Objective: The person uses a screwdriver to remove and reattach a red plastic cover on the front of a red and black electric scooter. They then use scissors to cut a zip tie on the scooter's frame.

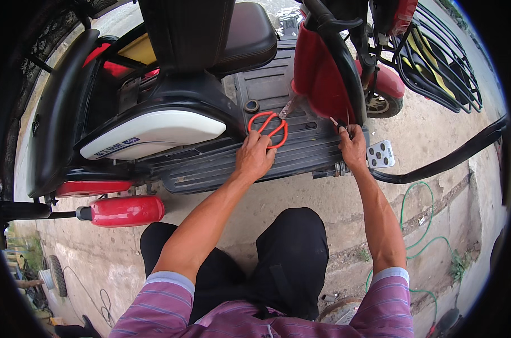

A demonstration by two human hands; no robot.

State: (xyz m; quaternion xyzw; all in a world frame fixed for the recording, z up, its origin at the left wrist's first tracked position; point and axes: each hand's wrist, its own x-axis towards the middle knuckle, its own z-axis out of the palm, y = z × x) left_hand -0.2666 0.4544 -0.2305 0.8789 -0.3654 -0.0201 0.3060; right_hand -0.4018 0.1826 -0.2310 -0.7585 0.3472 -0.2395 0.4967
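Note:
Scissors with orange-red loop handles (285, 135) lie over the black ribbed footboard (227, 166) of a three-wheeled scooter, blades pointing away from me. The fingers of my left hand (256, 156) are closed on the near part of the handles. My right hand (354, 147) is closed in a pinch by the lower edge of the red front panel (323, 73). A small dark piece with a thin reddish end sticks out of its fingers; its kind is unclear. Beyond the scissors sits a small dark roll of tape (251, 106).
A brown padded seat (247, 39) and a white side panel (154, 133) stand at the left. A silver pedal (380, 154) and a curved black bar (447, 160) are at the right. A green hose (430, 242) lies on the concrete. A red rounded cover (127, 211) sticks out at the left.

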